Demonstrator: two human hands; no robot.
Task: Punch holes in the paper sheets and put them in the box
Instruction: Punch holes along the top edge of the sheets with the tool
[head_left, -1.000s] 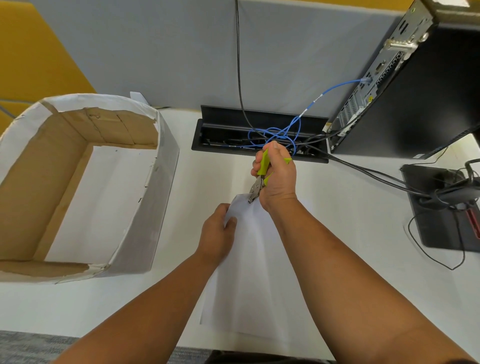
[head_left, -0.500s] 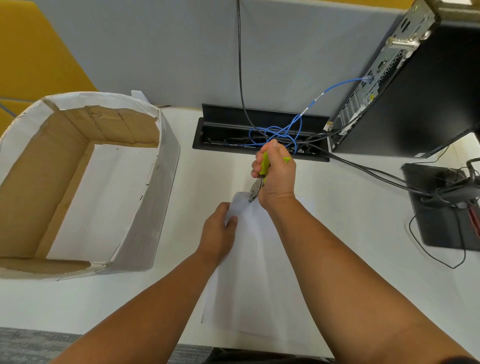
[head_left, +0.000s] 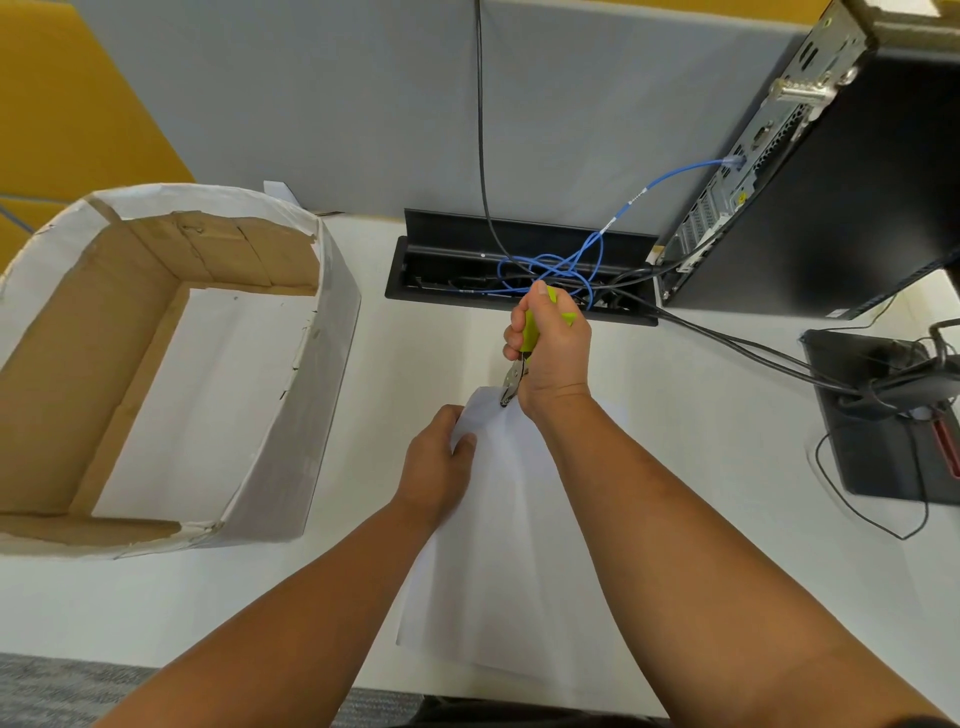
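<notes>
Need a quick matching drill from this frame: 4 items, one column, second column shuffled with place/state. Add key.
Column 1:
1. hole punch
2. paper sheets
3. box
4. blue cable

Column 2:
A. open-topped, on the desk at left
B. tangled in the black desk tray
C. gripped in the right hand
D. top edge pinched by the left hand

Pairs: 1-C, 2-D, 3-A, 4-B

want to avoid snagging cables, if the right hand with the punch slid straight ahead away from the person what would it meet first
Probably the black cable tray with the tangled blue cable, just beyond the right hand. Only bare table seems to lie between them, though depth is hard to judge.
</notes>
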